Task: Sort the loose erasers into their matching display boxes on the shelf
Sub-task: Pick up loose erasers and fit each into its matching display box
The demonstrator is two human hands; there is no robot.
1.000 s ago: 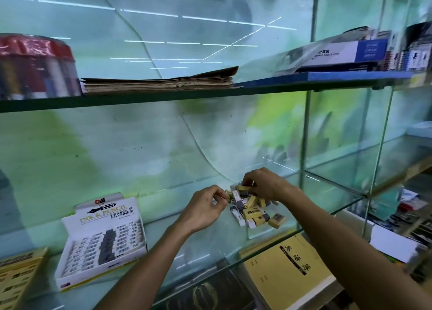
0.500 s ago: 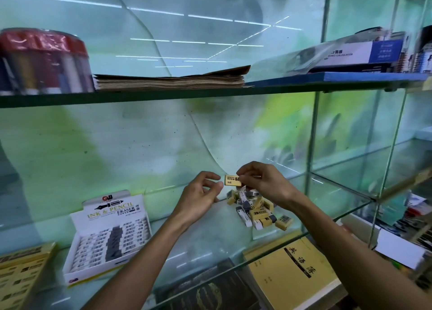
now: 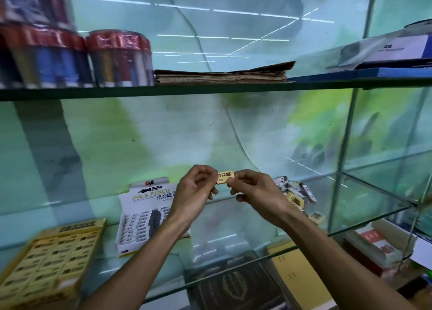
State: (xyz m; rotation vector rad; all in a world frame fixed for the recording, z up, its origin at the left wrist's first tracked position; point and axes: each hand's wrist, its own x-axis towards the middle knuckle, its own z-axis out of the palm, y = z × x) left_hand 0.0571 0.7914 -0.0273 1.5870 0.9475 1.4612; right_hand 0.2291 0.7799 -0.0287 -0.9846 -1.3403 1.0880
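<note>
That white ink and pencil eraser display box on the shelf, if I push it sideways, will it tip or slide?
The white display box looks like thin card, so probably light. It sits low and wide on smooth glass shelf, so it would likely slide rather than tip. Its upright header flap may flex if pushed there.

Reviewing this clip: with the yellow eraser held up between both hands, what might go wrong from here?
1. The yellow 2B eraser is only pinched by the left hand and right hand; it might slip onto the glass shelf.
2. The white Ink & Pencil box sits nearer than the yellow box, so misfiling is possible.
3. The right forearm passes close to the loose eraser pile and might nudge it.
</note>
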